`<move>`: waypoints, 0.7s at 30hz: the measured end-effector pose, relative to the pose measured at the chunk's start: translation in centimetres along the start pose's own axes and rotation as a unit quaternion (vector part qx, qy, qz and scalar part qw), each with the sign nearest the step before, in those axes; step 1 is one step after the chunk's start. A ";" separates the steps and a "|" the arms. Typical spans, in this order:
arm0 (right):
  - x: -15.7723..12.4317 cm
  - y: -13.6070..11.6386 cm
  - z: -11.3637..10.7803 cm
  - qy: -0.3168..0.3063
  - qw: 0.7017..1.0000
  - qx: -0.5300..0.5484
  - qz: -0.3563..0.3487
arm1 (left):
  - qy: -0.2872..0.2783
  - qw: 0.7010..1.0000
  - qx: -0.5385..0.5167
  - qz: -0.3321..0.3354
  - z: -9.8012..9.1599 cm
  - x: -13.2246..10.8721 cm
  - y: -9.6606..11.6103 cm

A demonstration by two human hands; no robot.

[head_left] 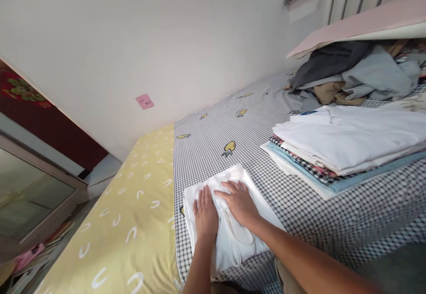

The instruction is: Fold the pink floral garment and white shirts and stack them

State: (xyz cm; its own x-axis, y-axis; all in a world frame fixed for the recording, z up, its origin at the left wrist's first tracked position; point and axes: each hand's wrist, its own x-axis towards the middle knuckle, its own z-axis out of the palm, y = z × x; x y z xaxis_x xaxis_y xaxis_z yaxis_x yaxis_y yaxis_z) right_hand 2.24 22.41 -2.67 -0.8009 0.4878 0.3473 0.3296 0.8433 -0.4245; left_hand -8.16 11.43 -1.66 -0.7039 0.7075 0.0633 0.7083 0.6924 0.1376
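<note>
A folded white garment [246, 176] lies on the checked part of the bed, with thin white straps looped over its near half. My left hand [205, 212] rests flat on its left side, fingers extended and pointing away from me. On the upper middle of the same garment lies my right hand [238, 200], palm down with its fingers spread. Neither hand grips the cloth. To the right is a stack of folded clothes [346, 138], with a white collared shirt on top and light blue, checked and white pieces beneath.
A heap of loose grey, dark and brown clothes [372, 72] sits at the back right under a pink board-like item [359, 23]. Yellow patterned bedding [133, 205] covers the left side. A pink note [144, 101] is on the wall, and a framed glass panel [29, 196] stands far left.
</note>
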 end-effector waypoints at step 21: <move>2.3 3.8 0.4 -0.059 0.991 -0.112 0.052 | -0.082 0.994 -0.042 0.054 -0.7 0.3 -0.3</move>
State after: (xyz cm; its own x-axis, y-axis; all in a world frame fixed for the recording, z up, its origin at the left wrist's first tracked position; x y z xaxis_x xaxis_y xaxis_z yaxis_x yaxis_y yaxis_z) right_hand 1.41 26.63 -3.83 -0.8048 0.5567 0.2058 0.5058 0.8248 -0.2527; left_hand -8.56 11.32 -0.99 -0.6004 0.7959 -0.0782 0.7682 0.6011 0.2204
